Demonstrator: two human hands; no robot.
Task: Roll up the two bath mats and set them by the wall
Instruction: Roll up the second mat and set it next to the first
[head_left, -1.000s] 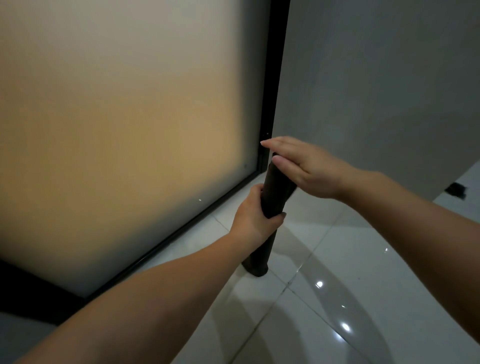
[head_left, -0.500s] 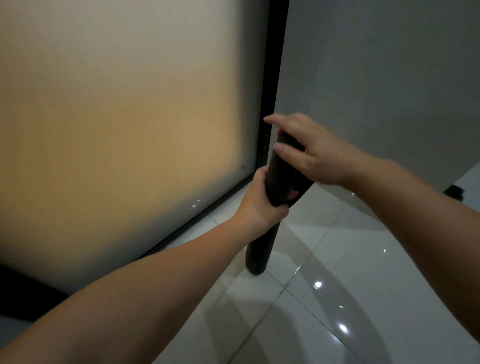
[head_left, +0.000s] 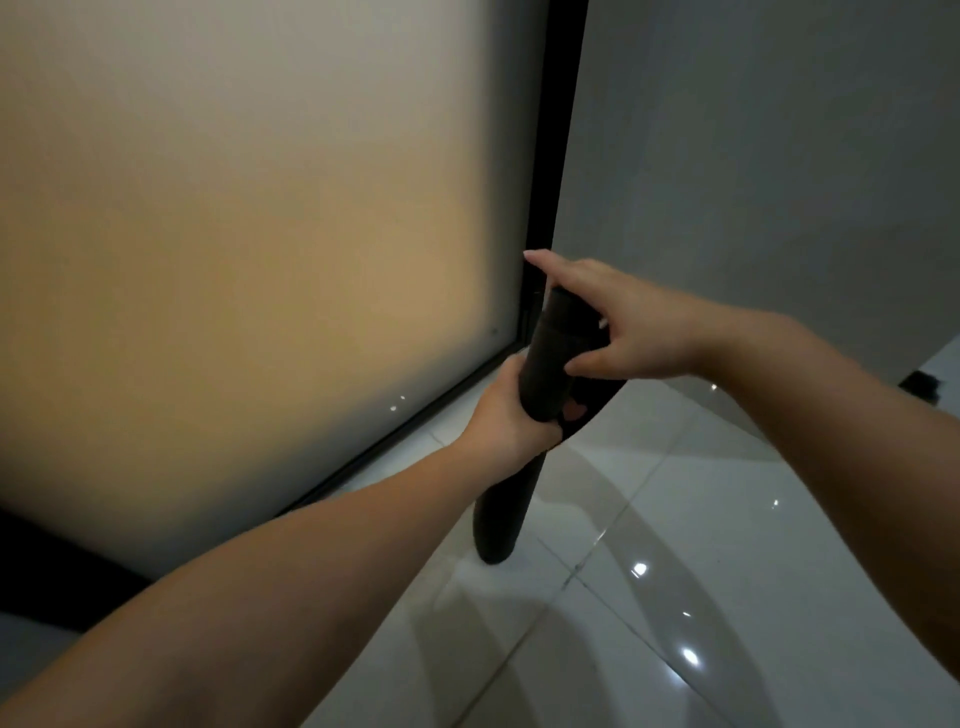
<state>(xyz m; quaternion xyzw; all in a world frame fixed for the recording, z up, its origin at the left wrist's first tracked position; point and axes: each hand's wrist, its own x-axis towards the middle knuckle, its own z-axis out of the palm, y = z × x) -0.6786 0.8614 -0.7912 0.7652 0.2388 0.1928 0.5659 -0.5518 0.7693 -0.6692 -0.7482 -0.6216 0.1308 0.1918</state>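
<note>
With the left hand (head_left: 506, 415) clamped round the rolled mat (head_left: 524, 441) and the right hand (head_left: 618, 332) loosely pinching its top, tuck the loose flap tight before leaning it against the wall (head_left: 753, 182).

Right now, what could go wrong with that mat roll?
1. A loose flap hangs off the mat roll below the right hand; it may unroll when released.
2. The roll stands tilted on its end on glossy tiles; the base may slide once the left hand lets go.
</note>
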